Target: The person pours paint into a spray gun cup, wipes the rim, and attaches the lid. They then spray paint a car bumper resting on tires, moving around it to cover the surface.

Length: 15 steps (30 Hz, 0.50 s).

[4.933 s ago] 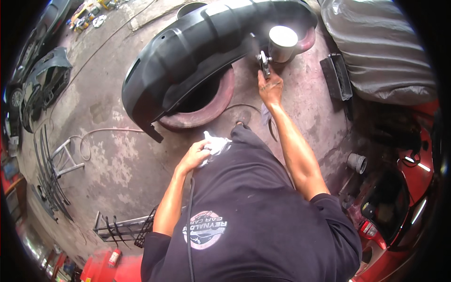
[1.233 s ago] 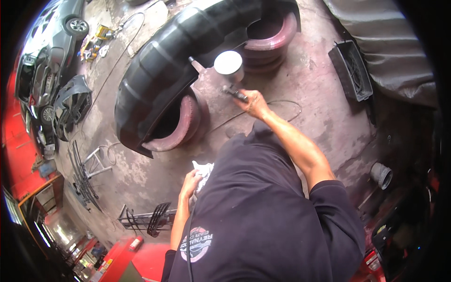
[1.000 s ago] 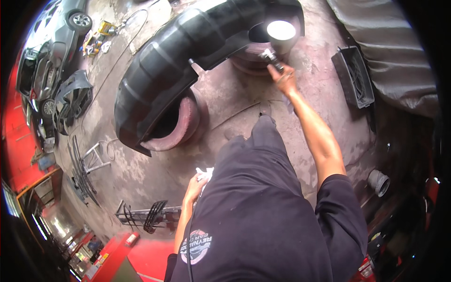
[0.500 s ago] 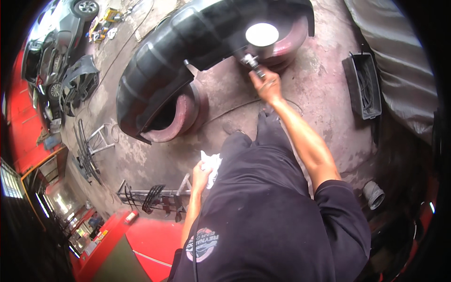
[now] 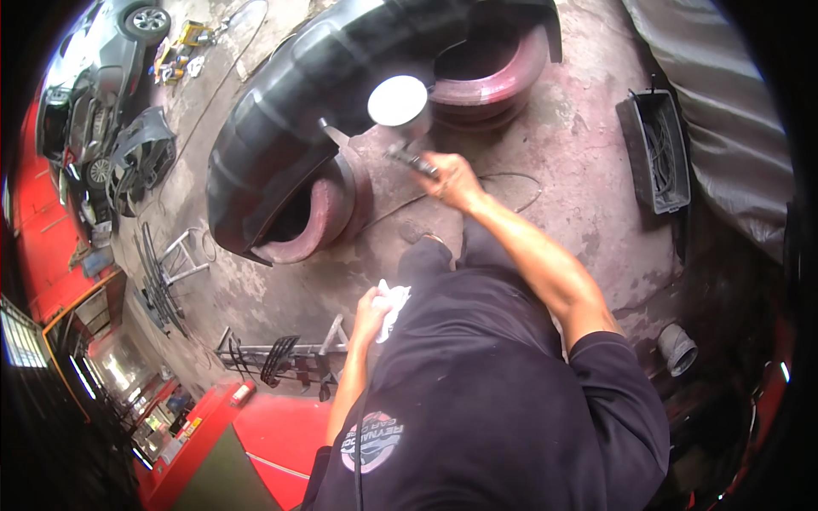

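Observation:
My right hand (image 5: 456, 181) is wrapped round the grip of a spray gun (image 5: 413, 158), whose round paint cup with a white top (image 5: 399, 100) sits uppermost. The gun is held in front of a long black car bumper (image 5: 285, 119), near its inner edge; whether paint is coming out cannot be seen. Two tyres dusted with pinkish overspray lie under the bumper, a right one (image 5: 521, 72) and a left one (image 5: 334, 213). Low beside my left thigh, my left hand (image 5: 367, 317) clutches a crumpled white cloth (image 5: 395, 305).
A thin hose (image 5: 511, 175) trails on the floor by my feet. To the right stand a grey bin (image 5: 629, 140) with cables, a hanging grey sheet (image 5: 724, 102) and a bucket (image 5: 677, 351). Metal racks (image 5: 319, 347) with black parts, another bumper (image 5: 145, 157) and a car (image 5: 106, 77) are at left.
My right hand has swept the spray gun leftward and slightly nearer along the bumper, from the right tyre toward the middle. My left hand keeps the cloth with little movement.

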Tool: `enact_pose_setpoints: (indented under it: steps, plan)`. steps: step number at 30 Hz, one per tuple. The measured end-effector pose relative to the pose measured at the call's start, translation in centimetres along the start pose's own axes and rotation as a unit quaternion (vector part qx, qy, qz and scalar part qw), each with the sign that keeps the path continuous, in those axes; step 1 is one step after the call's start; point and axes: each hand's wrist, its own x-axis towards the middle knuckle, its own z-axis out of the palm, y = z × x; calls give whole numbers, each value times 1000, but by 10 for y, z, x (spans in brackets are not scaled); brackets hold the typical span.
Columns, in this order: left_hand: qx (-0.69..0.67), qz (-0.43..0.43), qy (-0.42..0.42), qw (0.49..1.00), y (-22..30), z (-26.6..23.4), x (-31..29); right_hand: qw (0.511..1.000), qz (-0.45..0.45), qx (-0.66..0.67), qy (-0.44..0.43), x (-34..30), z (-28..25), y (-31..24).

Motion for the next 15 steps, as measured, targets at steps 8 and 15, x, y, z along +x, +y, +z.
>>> enact_pose_setpoints:
  steps: [8, 15]
  plan:
    - [-4, 51, 21, 998, 9, 11, 0, 958, 138, -35, 248, 45, -159, 64]
    - [-114, -8, 34, 993, -47, 13, 1, 892, 158, -179, 383, 75, -218, 89]
